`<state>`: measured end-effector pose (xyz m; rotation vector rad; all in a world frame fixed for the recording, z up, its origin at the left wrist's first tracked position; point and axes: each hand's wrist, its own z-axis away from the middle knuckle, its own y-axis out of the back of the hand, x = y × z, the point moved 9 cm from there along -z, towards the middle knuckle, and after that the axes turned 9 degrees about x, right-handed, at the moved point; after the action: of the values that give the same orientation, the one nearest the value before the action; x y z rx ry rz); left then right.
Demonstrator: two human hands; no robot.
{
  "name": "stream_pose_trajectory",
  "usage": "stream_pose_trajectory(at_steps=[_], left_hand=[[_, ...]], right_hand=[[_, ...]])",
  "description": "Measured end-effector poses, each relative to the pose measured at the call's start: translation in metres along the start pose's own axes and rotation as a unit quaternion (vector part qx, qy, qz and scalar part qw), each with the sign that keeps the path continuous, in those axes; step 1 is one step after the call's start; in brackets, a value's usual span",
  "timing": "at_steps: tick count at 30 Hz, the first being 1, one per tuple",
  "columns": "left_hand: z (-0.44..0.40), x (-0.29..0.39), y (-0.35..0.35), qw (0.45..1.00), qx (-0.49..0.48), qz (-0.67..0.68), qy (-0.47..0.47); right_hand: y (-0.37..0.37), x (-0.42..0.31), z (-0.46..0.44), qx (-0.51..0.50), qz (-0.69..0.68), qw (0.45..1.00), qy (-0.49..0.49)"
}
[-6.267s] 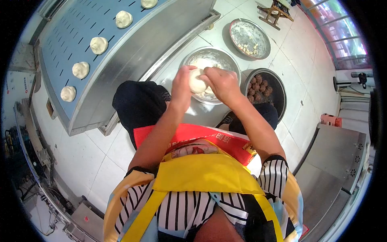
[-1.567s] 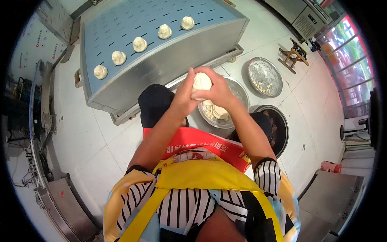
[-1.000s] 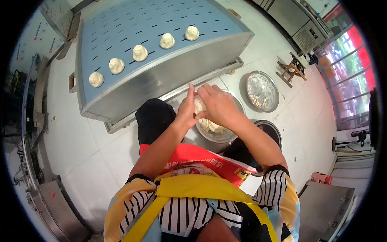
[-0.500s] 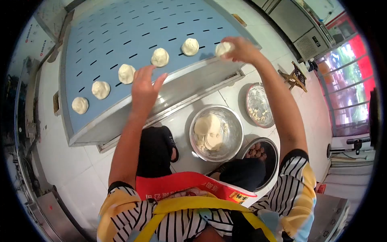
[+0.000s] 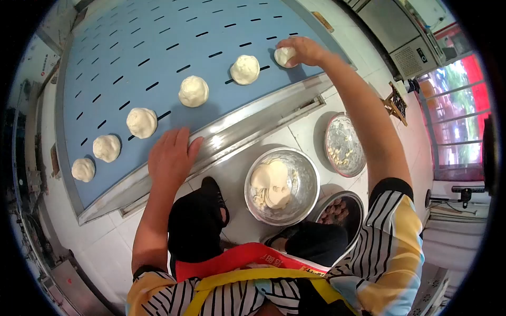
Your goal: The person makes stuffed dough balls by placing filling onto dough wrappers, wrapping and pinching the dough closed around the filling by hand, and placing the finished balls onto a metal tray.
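My right hand is closed around a pale dough ball at the right end of a row, down on a slotted blue tray. Several more dough balls stretch leftward along the tray's near side, among them a larger one beside my right hand and another just beyond my left. At the tray's metal front edge, my left hand rests with its thumb apart from its fingers, and no dough is visible in it. Its fingertips touch or hover over the rim; I cannot tell which.
On the tiled floor below stand a steel bowl of dough, a pan with floury scraps and a dark pot with brown lumps. A small wooden stool stands to the right, near a steel cabinet.
My right hand has set its dough ball down at the row's right end. My left hand has drawn back from over the tray to its front edge. The view has shifted slightly.
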<state>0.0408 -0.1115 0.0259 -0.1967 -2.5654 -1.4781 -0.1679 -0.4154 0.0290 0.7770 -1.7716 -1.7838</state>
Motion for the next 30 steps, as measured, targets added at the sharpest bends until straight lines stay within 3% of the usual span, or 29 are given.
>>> stream_pose_trajectory(at_steps=[8,11,14,17,20,23,30], left_hand=[[-0.002,0.002,0.001,1.000,0.001,0.012,-0.009],[-0.004,0.008,0.007,0.998,0.045,0.008,-0.035],[-0.007,0.009,0.010,0.999,0.026,0.004,-0.033],[-0.004,0.006,0.006,1.000,0.010,-0.002,-0.023],[-0.005,0.008,0.009,0.999,0.031,0.007,-0.038],[-0.003,0.008,0.009,0.997,0.057,0.019,-0.056],[-0.006,0.012,0.015,0.996,0.063,0.014,-0.056]], right_hand=[[-0.003,-0.017,-0.010,-0.101,0.026,0.994,0.040],[-0.009,-0.011,-0.013,-0.084,0.003,0.995,0.061],[-0.014,-0.012,-0.011,-0.076,0.053,0.993,0.077],[-0.013,-0.009,-0.008,-0.063,0.045,0.995,0.058],[-0.001,-0.021,-0.004,-0.112,0.100,0.989,0.004],[-0.012,-0.033,-0.005,-0.150,0.130,0.977,0.074],[-0.013,-0.024,-0.003,-0.093,0.118,0.987,0.051]])
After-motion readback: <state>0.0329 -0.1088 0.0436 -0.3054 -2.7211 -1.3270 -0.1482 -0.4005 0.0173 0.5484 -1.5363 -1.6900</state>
